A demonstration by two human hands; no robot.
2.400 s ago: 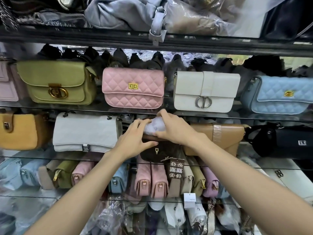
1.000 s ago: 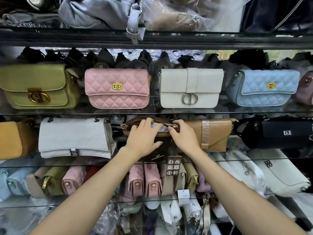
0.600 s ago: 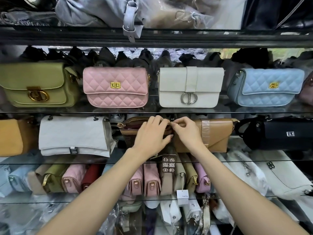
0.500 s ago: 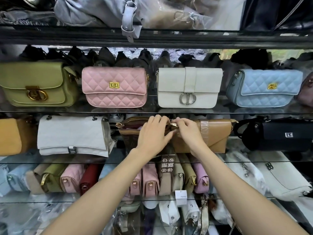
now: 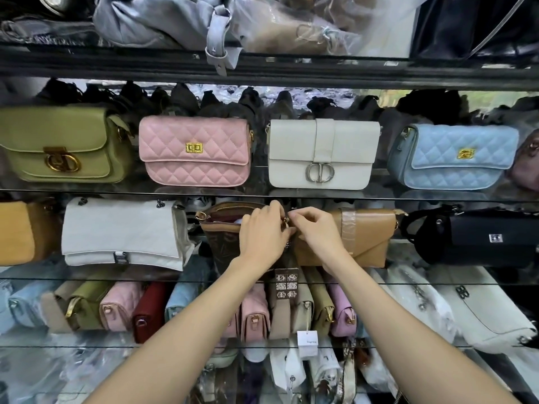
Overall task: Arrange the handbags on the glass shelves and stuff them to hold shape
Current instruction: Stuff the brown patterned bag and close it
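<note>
**Soft brown bag, zip end in the fingers**

The brown bag stands on the middle glass shelf, between a white quilted bag and a tan envelope bag. Its top is partly open at the left, and a pale bit of stuffing shows in the mouth.

The left hand lies over the bag's front with its fingers curled over the top edge, holding the bag in place. The right hand pinches at the gold zip pull at the bag's right end; the pull is small, and how firmly it is held I cannot tell.

The bag looks soft and light. Its wall sags where nothing fills it, so it will likely buckle under a 1-handed tug. The best hold is probably the top rim close beside the zip, with the other hand on the pull. The glass under it looks slick, so the bag may slide if it is pulled sideways without bracing.
</note>
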